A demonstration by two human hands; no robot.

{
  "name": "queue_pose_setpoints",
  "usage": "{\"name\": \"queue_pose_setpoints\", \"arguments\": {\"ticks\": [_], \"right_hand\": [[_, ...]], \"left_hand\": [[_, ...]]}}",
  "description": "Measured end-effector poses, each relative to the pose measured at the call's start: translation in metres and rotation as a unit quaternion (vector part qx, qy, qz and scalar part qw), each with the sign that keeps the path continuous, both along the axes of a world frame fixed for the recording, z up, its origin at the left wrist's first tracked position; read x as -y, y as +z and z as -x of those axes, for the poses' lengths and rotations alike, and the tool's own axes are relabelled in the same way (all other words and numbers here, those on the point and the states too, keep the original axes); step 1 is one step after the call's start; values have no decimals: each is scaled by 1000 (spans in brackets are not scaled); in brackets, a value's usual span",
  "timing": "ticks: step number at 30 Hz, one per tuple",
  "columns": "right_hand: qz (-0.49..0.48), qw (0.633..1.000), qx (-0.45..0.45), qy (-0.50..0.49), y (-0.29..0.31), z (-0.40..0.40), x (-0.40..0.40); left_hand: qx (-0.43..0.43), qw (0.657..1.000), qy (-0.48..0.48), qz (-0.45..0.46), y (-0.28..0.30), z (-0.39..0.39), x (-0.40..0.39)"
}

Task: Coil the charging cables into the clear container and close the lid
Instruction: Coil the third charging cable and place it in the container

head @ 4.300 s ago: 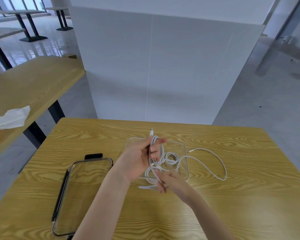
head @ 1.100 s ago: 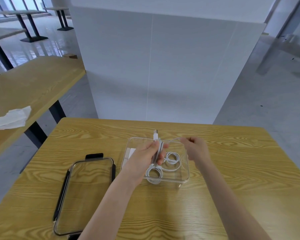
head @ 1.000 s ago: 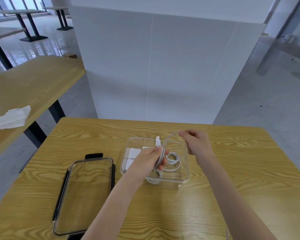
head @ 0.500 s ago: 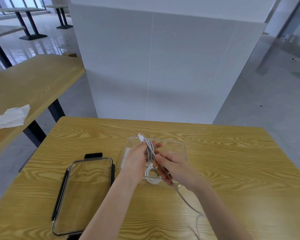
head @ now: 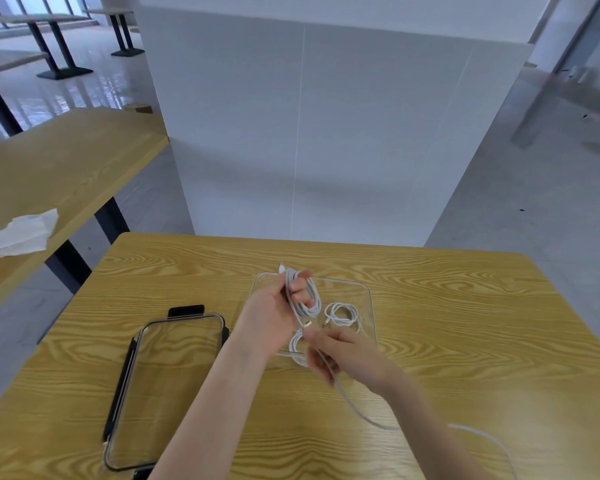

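Note:
My left hand holds several loops of a white charging cable wound round its fingers, above the clear container. The cable's plug sticks up past the fingertips. My right hand pinches the same cable's loose tail in front of the container. That tail trails down and to the right over the table, under my right forearm. Two coiled white cables lie inside the container. The clear lid with black clips lies flat on the table to the left.
The wooden table ends just behind the container, in front of a white partition. A second wooden table on the left carries a crumpled white tissue.
My right hand has drawn back toward me with the tail and brought it down in front of the container. The bundle on my left hand has gained loops and its plug has shifted.

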State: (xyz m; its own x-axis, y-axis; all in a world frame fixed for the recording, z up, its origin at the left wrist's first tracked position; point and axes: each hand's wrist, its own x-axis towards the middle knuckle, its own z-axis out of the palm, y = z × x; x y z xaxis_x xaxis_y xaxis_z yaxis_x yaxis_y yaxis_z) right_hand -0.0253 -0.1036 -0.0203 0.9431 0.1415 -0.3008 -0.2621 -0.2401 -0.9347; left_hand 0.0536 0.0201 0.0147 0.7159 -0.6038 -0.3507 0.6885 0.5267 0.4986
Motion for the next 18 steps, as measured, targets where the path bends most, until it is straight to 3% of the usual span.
{"name": "queue_pose_setpoints", "arguments": {"ticks": [3,5,10,14,18], "right_hand": [[36,998,-49,18,-16,0,9],[61,994,-81,-33,-20,-5,15],[48,985,-110,-121,-2,-27,33],[59,980,-91,-167,18,-44,36],[135,972,-32,-188,32,-45,21]], "left_hand": [[42,999,-13,16,8,-4,-10],[111,992,-40,-37,10,-1,-16],[263,931,-118,-226,5,13,-17],[278,888,-156,-333,-1,21,-3],[309,841,-142,-422,-13,29,15]]}}
